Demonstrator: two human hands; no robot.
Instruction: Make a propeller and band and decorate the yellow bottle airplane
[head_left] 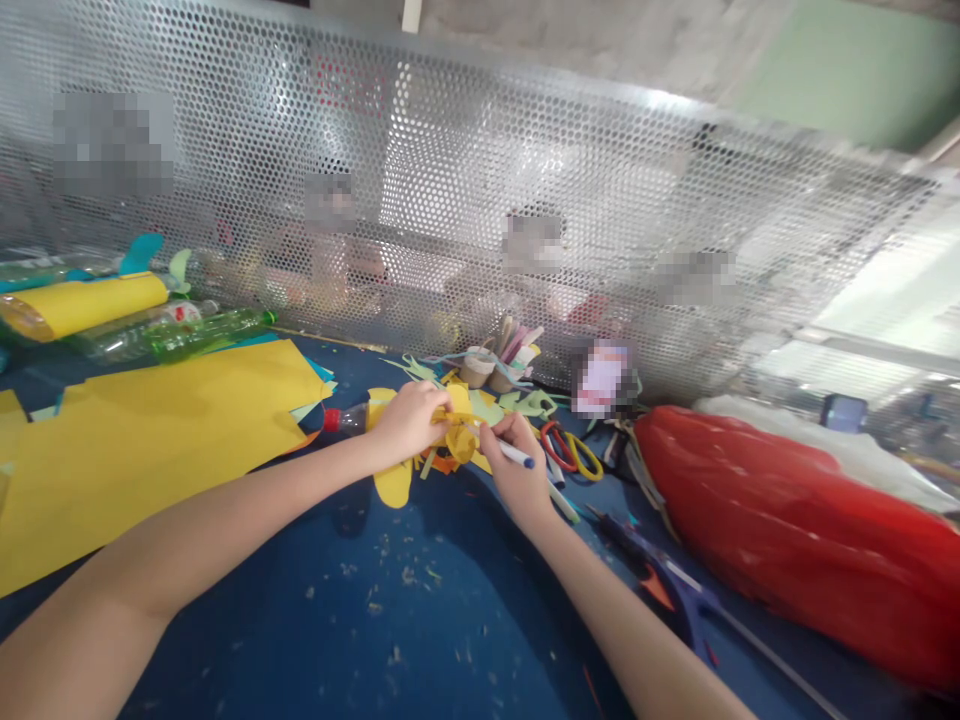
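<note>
My left hand [411, 425] is closed around a plastic bottle [351, 419] wrapped in yellow paper. The bottle lies on its side, its red cap pointing left and its open, cut-looking end towards my right hand. A rounded yellow paper flap [392, 485] sticks out below it. In my right hand [521, 470] is a white pen [514, 453] with a blue end, its other end at the bottle's right rim. Whether the tip touches the rim I cannot tell. Yellow and green paper scraps lie behind and under the bottle.
Yellow sheets [172, 440] cover the table's left side, with plastic bottles [210, 333] behind. Scissors [574, 452] lie right of my hand, near a blue glue gun [675, 590] and a red plastic bag [780, 530]. Small cups [478, 367] stand before a perforated metal screen [465, 150].
</note>
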